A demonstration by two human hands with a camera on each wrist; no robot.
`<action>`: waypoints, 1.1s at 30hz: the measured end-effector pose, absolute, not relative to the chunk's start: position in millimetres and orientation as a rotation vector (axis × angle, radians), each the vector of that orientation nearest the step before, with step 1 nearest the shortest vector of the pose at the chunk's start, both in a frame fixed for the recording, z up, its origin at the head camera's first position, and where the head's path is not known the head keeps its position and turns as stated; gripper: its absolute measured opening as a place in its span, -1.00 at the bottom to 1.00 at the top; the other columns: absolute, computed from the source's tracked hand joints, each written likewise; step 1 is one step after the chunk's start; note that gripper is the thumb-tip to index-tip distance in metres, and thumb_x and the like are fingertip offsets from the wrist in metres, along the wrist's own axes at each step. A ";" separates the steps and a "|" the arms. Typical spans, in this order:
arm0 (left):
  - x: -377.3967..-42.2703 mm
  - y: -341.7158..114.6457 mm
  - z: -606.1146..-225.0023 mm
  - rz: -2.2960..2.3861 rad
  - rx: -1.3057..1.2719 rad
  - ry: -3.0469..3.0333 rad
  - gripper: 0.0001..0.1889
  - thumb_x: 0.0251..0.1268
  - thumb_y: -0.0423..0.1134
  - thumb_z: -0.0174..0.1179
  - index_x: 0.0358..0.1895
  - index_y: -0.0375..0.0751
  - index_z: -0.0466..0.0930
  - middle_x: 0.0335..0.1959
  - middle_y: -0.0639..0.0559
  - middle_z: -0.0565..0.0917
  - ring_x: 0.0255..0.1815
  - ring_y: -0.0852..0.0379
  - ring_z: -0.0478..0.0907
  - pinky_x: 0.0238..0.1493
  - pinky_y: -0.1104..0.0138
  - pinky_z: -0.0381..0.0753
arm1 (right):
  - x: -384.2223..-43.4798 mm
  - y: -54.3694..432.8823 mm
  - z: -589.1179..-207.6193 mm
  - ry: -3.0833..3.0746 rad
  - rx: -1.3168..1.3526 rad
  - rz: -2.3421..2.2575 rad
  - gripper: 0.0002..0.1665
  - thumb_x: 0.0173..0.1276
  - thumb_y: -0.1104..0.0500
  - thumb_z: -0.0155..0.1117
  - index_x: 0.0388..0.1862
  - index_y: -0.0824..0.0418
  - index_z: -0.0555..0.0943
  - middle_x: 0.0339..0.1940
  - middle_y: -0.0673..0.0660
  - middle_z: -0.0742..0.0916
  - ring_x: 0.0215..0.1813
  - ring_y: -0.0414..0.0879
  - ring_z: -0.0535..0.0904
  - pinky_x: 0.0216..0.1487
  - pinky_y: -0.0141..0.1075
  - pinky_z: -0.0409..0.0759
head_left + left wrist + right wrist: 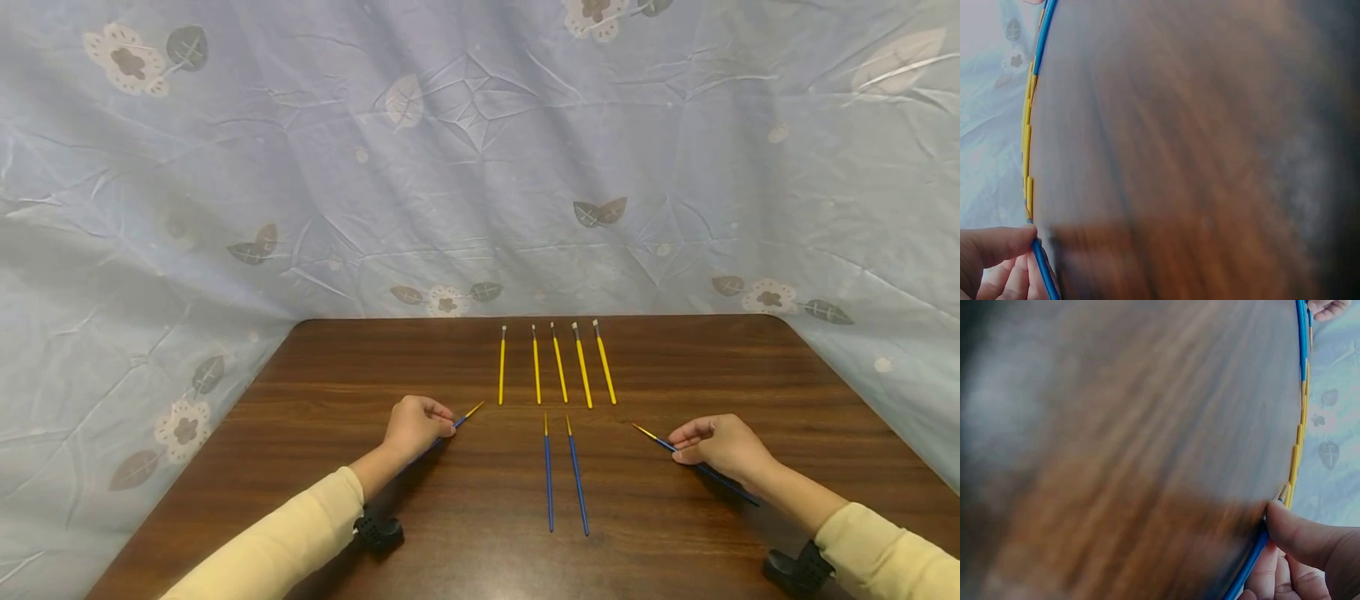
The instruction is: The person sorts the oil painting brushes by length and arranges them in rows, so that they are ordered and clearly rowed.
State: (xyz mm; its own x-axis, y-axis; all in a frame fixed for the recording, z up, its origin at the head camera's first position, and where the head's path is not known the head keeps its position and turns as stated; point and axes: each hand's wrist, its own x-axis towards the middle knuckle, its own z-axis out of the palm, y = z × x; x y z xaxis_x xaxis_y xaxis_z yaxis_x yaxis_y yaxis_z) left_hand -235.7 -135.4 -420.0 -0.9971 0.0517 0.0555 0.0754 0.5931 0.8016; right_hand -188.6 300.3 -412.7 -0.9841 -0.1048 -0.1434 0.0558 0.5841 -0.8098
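My left hand (422, 427) pinches a thin blue-handled paintbrush (470, 413) between thumb and fingers, its yellow tip pointing away to the upper right. On the other side, my right hand (722, 447) pinches another blue-handled paintbrush (726, 481), whose yellow tip points to the upper left. Both wrist views show a thumb pressed on a blue handle (1045, 270). Between the hands two more blue paintbrushes, a left one (549, 483) and a right one (578, 485), lie side by side on the table, tips away from me.
Several yellow-handled flat paintbrushes (582, 371) lie in a row near the far edge of the brown wooden table (360, 367). Behind it hangs a pale floral curtain (480, 192). A black wrist device (378, 533) sits under the left sleeve.
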 end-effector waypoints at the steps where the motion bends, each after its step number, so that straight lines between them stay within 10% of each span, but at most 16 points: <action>1: -236.0 -135.2 -419.9 -1.417 -0.116 -2.779 -0.89 0.03 -0.47 0.42 -0.34 -0.34 0.72 -0.50 0.00 0.72 -0.48 0.13 0.66 -0.40 0.32 0.69 | -189.3 300.6 -412.4 2.630 -0.040 -1.352 -0.66 0.16 0.28 0.47 -0.12 0.43 0.65 -0.31 0.11 0.72 -0.23 0.00 0.63 -0.13 -0.13 0.64; 12: -233.8 -130.4 -409.1 -1.709 -0.083 -2.733 -0.87 0.15 -0.44 0.36 -0.23 -0.37 0.69 -0.41 -0.03 0.72 -0.39 0.09 0.67 -0.38 0.28 0.72 | -191.5 301.3 -402.4 2.562 -0.020 -1.334 -0.59 0.28 0.22 0.37 0.02 0.45 0.60 -0.22 0.11 0.73 -0.04 0.11 0.61 0.11 0.44 0.31; 20: -225.9 -124.6 -407.9 -1.977 -0.109 -2.632 -0.81 0.18 -0.48 0.32 -0.15 -0.49 0.63 -0.35 -0.14 0.72 -0.32 -0.03 0.69 -0.34 0.24 0.75 | -192.4 296.5 -399.9 2.521 -0.024 -1.377 -0.55 0.30 0.16 0.37 0.07 0.43 0.59 -0.12 0.14 0.72 -0.03 0.08 0.60 -0.04 -0.03 0.63; 33: -213.7 -107.3 -408.9 -2.188 -0.189 -2.544 -0.77 0.22 -0.49 0.25 -0.09 -0.56 0.57 -0.31 -0.20 0.69 -0.26 -0.06 0.69 -0.27 0.23 0.75 | -190.8 277.4 -397.5 2.416 -0.040 -1.509 -0.50 0.33 0.21 0.33 0.14 0.50 0.51 0.00 0.29 0.66 0.01 0.14 0.61 -0.08 -0.04 0.70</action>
State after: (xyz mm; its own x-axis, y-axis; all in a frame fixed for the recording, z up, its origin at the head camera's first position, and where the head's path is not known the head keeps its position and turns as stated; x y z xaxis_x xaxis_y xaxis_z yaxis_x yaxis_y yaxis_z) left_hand -213.7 -107.3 -408.9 -0.9698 0.2257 -0.0923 -0.0575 0.1563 0.9860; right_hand -190.8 277.4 -397.5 -0.9569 -0.1762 -0.2307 0.1300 0.4506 -0.8832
